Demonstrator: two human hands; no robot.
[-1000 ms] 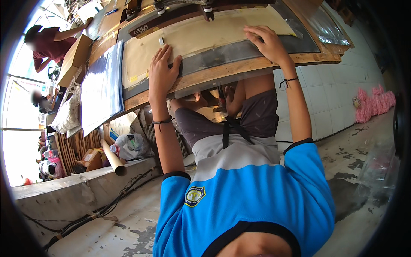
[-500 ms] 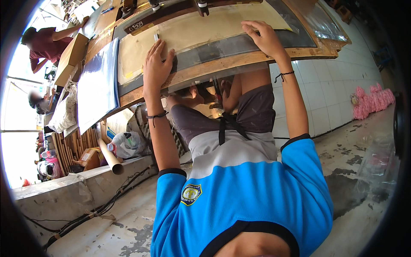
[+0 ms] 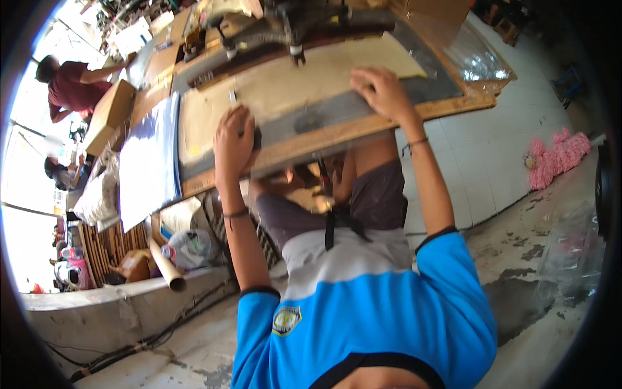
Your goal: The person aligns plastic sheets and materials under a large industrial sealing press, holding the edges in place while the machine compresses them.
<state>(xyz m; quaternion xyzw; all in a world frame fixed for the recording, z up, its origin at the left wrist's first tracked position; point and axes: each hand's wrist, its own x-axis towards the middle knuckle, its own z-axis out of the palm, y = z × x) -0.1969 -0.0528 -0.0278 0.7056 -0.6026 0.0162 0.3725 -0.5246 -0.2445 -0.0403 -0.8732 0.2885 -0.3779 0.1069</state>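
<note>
A long tan sheet (image 3: 291,87) lies on a dark grey mat (image 3: 324,117) on the wooden table. My left hand (image 3: 234,141) rests at the sheet's near left side, fingers bent and thumb apart. Just beyond its fingertips is a small pale metallic piece (image 3: 233,96). Toward the right, my right hand (image 3: 382,94) touches the sheet's near side, fingers loosely bent, thumb partly hidden. Nothing shows in either hand. A dark bar (image 3: 311,52) runs along the sheet's far edge, below a dark metal machine frame (image 3: 285,32).
Clear plastic sheets (image 3: 152,155) overhang the table's left side, near a cardboard box (image 3: 110,117). More plastic (image 3: 479,58) lies at the right corner. A person in a dark red shirt (image 3: 71,84) works at far left. A pink bundle (image 3: 557,159) lies on the right floor.
The view has tilted, so the table sits lower in the picture and more of the machine shows. My left fingers have bent and drawn slightly back from the small metallic piece.
</note>
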